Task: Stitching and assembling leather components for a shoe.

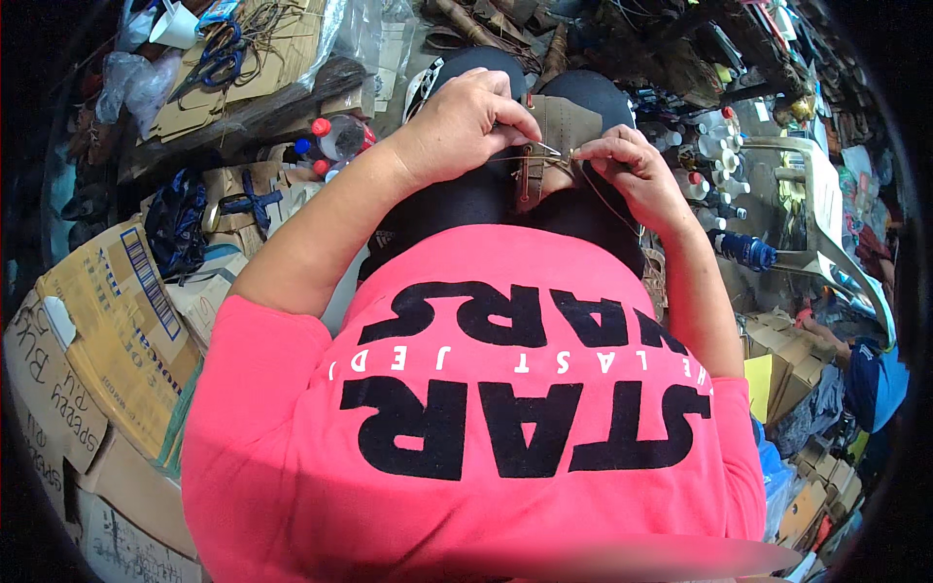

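Observation:
A tan-brown leather piece point(566, 119) with stitching along its edges is held upright between my knees. My left hand point(471, 124) is closed above its left side, thumb and forefinger pinching a thin shiny needle point(550, 150) that points right across the leather. Close by on the right, my right hand point(637, 167) pinches at the leather's edge, near the needle tip; what its fingers hold is too small to make out. A thin thread point(607, 202) hangs in a loop below my right hand. A reddish-brown lacing strip point(526, 180) runs down the leather's left edge.
Cardboard boxes point(121, 321) stand at left. Scissors point(222, 60) lie on cardboard sheets at upper left, with plastic bottles point(347, 138) beside my left forearm. More bottles point(714, 155) and a pale plastic chair point(826, 194) are on the right.

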Tool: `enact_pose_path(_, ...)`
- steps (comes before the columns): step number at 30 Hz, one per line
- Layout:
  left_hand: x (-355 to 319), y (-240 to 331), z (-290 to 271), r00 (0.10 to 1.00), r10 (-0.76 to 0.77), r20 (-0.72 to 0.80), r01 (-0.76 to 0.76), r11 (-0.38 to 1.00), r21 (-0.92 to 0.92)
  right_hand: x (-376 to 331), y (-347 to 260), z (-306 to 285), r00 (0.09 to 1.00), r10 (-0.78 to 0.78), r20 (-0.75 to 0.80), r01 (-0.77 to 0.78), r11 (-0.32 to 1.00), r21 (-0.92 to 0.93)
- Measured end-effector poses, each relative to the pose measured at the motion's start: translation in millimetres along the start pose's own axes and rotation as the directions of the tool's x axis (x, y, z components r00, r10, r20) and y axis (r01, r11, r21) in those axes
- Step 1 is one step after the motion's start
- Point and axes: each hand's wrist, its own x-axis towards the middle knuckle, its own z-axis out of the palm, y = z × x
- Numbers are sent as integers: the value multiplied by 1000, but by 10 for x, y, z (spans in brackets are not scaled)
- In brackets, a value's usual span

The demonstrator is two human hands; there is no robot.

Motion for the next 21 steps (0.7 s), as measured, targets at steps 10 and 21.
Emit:
enact_pose_path(10,37,116,4,976,215,24,-215,950,226,26,99,12,999,13,40,-14,999,31)
enact_pose_path(21,-39,-229,60,994,39,105,-25,991,-131,33,90,16,998,8,55,-8,1000,-6)
